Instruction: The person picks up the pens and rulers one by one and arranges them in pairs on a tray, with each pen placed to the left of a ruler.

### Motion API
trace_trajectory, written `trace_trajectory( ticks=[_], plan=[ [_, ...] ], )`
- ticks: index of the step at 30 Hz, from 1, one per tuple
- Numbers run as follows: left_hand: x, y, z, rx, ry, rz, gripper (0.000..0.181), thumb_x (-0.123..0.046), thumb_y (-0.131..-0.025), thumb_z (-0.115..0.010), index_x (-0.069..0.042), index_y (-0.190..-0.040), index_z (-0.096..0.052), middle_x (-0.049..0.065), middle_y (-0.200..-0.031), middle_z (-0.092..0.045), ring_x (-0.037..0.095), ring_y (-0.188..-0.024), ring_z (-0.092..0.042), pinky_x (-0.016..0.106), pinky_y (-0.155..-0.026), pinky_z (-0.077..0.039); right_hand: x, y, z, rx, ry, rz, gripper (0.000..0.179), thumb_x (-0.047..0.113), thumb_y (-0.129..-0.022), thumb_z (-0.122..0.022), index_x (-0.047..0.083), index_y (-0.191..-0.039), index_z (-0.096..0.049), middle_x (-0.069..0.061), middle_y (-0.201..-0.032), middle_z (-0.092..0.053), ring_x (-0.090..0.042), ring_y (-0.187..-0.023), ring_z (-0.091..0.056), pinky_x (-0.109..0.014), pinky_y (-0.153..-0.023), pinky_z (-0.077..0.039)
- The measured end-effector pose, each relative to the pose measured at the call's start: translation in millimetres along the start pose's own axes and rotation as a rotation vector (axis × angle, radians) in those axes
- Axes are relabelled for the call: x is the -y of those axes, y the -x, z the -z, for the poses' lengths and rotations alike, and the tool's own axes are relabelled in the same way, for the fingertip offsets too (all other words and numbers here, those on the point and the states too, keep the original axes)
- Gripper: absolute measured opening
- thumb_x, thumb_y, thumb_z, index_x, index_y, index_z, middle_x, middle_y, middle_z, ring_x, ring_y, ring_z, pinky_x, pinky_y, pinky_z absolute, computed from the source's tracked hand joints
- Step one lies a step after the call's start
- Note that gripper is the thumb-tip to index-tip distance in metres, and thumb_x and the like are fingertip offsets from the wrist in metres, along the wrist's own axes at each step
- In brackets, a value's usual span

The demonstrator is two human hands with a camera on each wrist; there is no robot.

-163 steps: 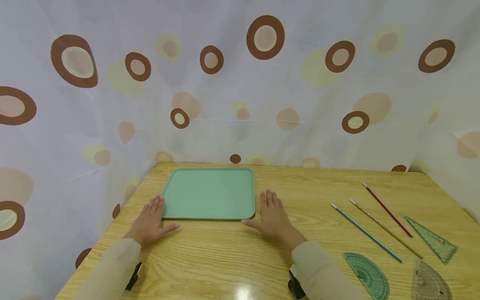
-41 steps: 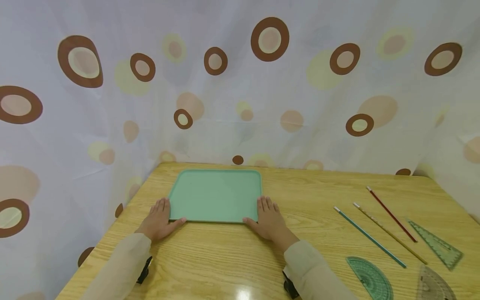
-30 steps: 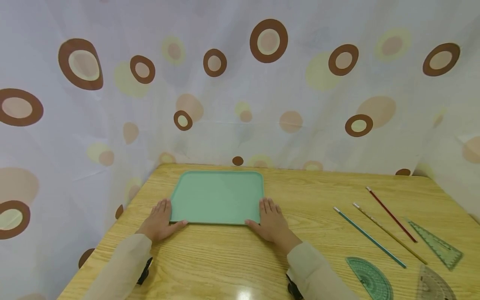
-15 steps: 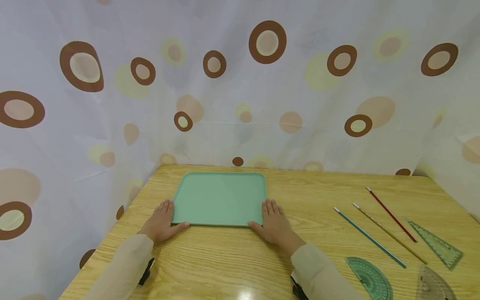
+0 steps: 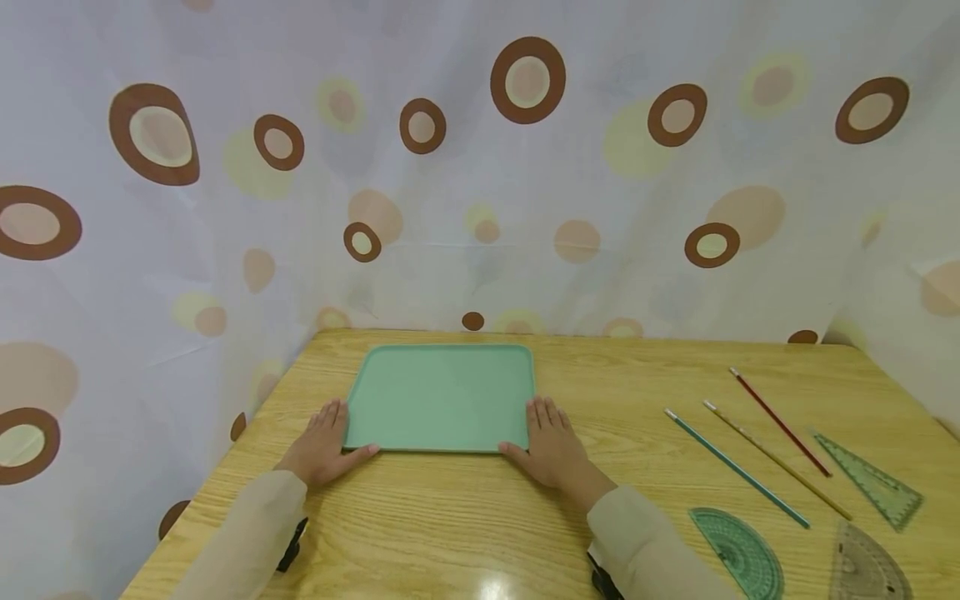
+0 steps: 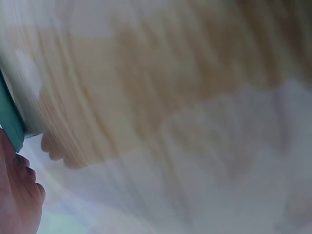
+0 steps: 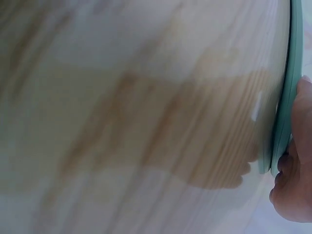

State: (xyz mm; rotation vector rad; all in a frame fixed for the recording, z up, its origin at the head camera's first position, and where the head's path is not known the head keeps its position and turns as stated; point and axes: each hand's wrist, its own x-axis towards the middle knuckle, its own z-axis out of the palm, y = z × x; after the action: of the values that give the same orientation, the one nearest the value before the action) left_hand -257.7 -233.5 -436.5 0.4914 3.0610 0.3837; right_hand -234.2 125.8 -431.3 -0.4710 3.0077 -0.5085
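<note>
A shallow pale-green tray (image 5: pixel 442 398) lies flat on the wooden table in the head view. My left hand (image 5: pixel 318 448) rests at its front left corner, straight fingers along the left side and thumb on the front edge. At the front right corner, my right hand (image 5: pixel 553 450) lies the same way, mirrored. The left wrist view shows a strip of the tray's edge (image 6: pixel 10 114) against the left hand (image 6: pixel 19 195). In the right wrist view the tray's rim (image 7: pixel 288 92) meets the right hand (image 7: pixel 297 170).
Right of the tray lie a blue pencil (image 5: pixel 738 468), a yellow pencil (image 5: pixel 780 460) and a red pencil (image 5: pixel 782 423). Beside them are a green set square (image 5: pixel 870 482), a green protractor (image 5: pixel 738 550) and a clear protractor (image 5: pixel 870 567). A patterned curtain (image 5: pixel 480 183) hangs behind the table (image 5: pixel 450 533).
Both hands have come into contact with the tray's front corners. The tray has slid a little to the right along the table with the hands; the pencils and protractors lie as before.
</note>
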Motion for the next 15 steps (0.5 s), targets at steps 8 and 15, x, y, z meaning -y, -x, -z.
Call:
trace_trajectory(
  ticks=[8, 15],
  plan=[
    [-3.9, 1.0, -1.0, 0.022, 0.015, 0.004, 0.099, -0.059, -0.089, -0.046, 0.018, -0.140, -0.012, 0.036, -0.147, -0.013, 0.047, -0.138, -0.013, 0.058, -0.112, -0.014, -1.4, 1.5, 0.2, 0.024, 0.076, -0.020, 0.084, 0.053, -0.094, -0.039, -0.011, -0.144, -0.017, -0.028, -0.151, -0.014, -0.040, -0.142, -0.011, -0.050, -0.116, -0.013],
    [-9.7, 2.2, -0.7, 0.034, 0.035, -0.003, 0.098, -0.058, -0.089, -0.046, 0.019, -0.140, -0.011, 0.037, -0.147, -0.011, 0.048, -0.139, -0.011, 0.058, -0.112, -0.013, -3.7, 6.0, 2.1, 0.021, 0.059, -0.016, 0.082, 0.050, -0.095, -0.041, -0.012, -0.143, -0.018, -0.029, -0.151, -0.015, -0.041, -0.142, -0.012, -0.051, -0.115, -0.013]
  ],
)
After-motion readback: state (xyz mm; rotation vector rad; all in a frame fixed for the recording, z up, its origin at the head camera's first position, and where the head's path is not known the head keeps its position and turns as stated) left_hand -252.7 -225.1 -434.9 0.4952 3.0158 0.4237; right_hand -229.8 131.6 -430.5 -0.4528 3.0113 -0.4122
